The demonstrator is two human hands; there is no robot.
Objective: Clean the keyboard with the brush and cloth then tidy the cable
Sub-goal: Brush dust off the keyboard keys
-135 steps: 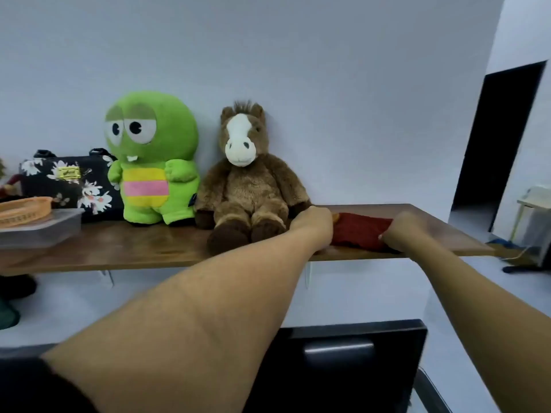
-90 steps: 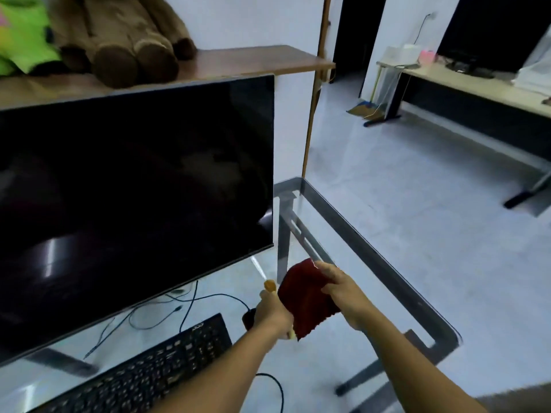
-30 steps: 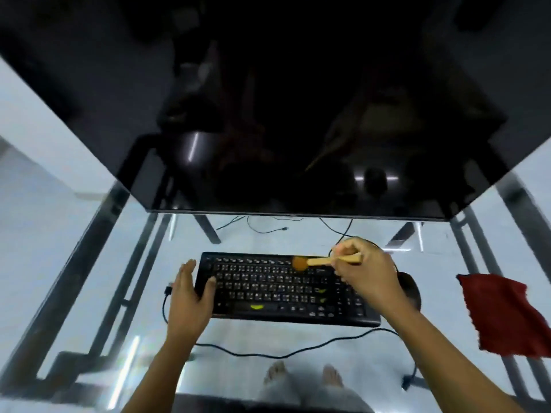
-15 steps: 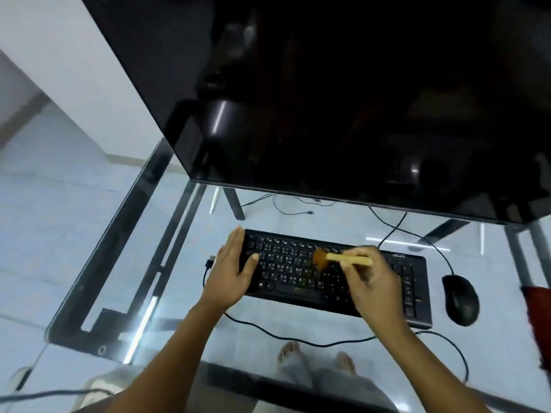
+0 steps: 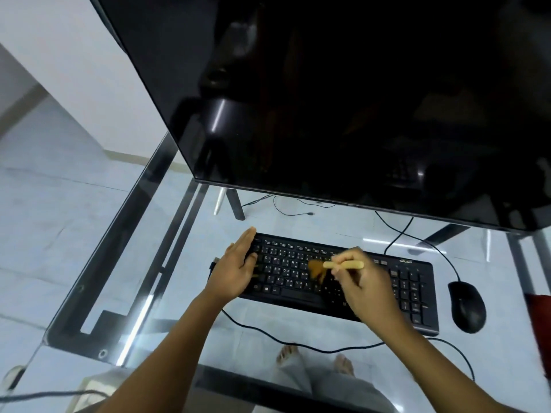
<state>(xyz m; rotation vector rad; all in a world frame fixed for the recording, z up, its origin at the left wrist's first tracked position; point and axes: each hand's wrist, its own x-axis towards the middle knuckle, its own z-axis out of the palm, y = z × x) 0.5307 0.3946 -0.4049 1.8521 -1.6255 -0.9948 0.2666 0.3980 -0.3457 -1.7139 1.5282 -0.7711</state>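
Observation:
A black keyboard [image 5: 414, 281] lies on the glass desk [image 5: 167, 293] below the monitor. My right hand [image 5: 362, 286] grips a small brush [image 5: 343, 265] with a pale wooden handle; its brown bristles rest on the middle keys. My left hand [image 5: 237, 268] lies flat with fingers spread on the keyboard's left end. The keyboard's black cable [image 5: 301, 345] loops across the glass in front of the keyboard. The red cloth [image 5: 541, 317] lies at the far right edge, mostly cut off.
A large dark monitor [image 5: 357, 99] overhangs the back of the desk. A black mouse [image 5: 466, 305] sits right of the keyboard with its wire running back. Thin cables [image 5: 286, 208] lie behind the keyboard. My bare feet [image 5: 313, 357] show through the glass.
The cloth was taken from the shelf and laid on the desk's right side. The brush has since swept leftwards over the keys, and my view has shifted left.

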